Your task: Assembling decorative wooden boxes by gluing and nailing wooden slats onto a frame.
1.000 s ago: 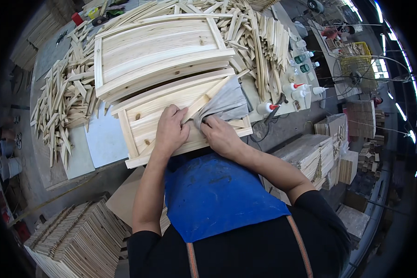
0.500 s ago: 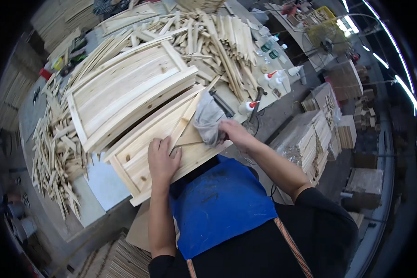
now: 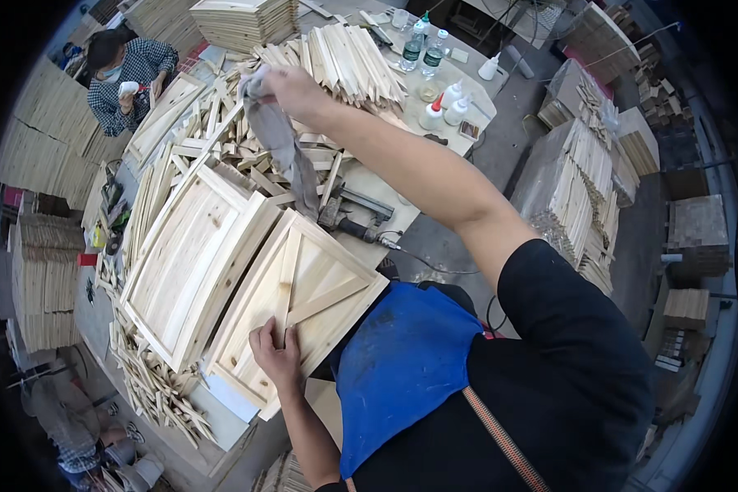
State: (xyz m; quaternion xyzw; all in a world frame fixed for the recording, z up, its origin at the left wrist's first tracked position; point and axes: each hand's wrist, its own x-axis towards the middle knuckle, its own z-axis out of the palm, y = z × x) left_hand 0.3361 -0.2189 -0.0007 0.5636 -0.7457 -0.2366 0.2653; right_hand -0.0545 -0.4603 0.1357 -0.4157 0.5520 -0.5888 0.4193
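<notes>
The left hand [image 3: 277, 354] lies flat, fingers spread, pinning the wooden panel [image 3: 297, 305] at the near edge of the worktop [image 3: 369, 190], while the right hand [image 3: 291, 88], fingers closed on a grey rag [image 3: 283, 148], lifts it clear above the strips [image 3: 344, 57] toward the far edge.

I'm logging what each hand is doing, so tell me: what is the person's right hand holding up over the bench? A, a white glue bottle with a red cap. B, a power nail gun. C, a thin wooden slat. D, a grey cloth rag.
D: the right hand is raised over the piled wooden strips and grips a limp grey cloth rag that hangs down, while the left hand rests flat on the pale wooden framed panel.
</notes>
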